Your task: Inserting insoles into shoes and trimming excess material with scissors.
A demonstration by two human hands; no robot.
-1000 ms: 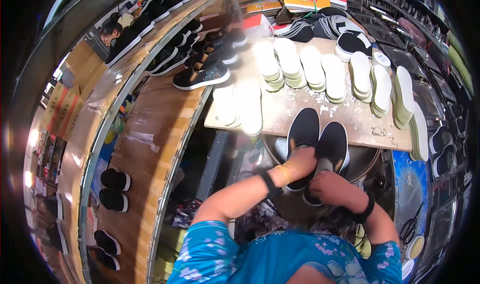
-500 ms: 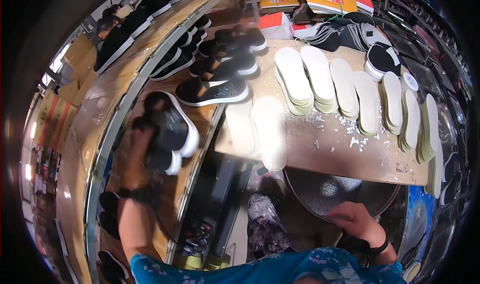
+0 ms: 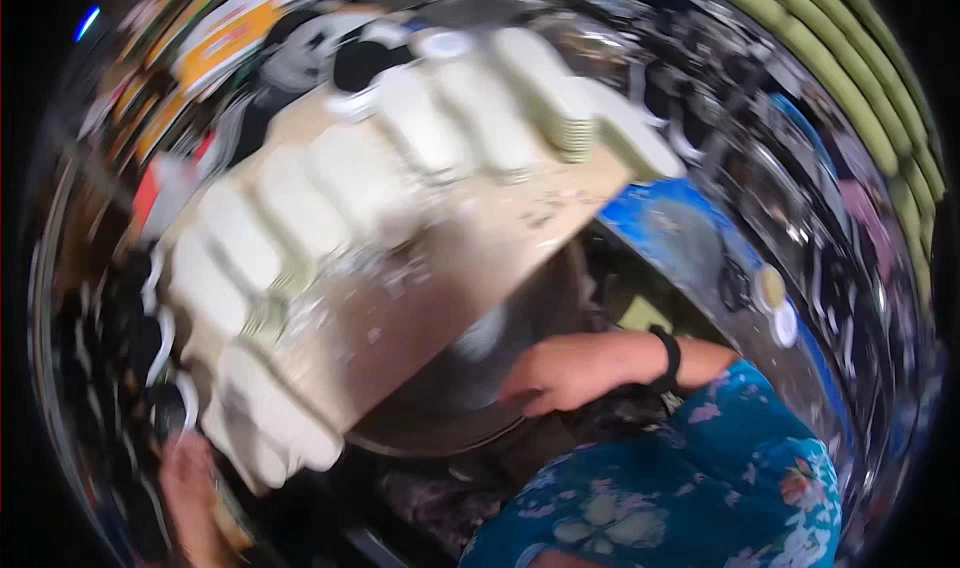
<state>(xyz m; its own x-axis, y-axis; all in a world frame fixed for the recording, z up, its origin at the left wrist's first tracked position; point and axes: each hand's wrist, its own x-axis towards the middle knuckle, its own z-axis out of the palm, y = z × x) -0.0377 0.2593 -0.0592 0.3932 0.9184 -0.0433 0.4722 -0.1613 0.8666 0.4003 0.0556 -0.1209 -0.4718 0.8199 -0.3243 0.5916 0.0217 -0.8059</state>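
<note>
My left hand [image 3: 190,473] is at the lower left, smeared by motion, next to a black shoe with a white sole [image 3: 178,408]. Its fingers are too blurred to show whether they grip the shoe. Beside it, cream insoles [image 3: 265,408] overlap the near left corner of the tan work board [image 3: 420,318]. My right hand [image 3: 560,373], with a black band on the wrist, hovers by the dark round basin [image 3: 440,413] under the board's near edge. Its fingers are curled inward, and whatever they may hold is hidden.
Several stacks of insoles [image 3: 305,203] line the far side of the board, with white scraps [image 3: 400,268] scattered before them. A black, white-edged stack [image 3: 365,73] stands behind. At the right are a blue surface [image 3: 665,223] and long green rolls [image 3: 830,68].
The view has swung to the right and is blurred. My left hand, earlier holding a pair of black shoes over the left shelf, is now beside a shoe left of the board. My right hand stays curled.
</note>
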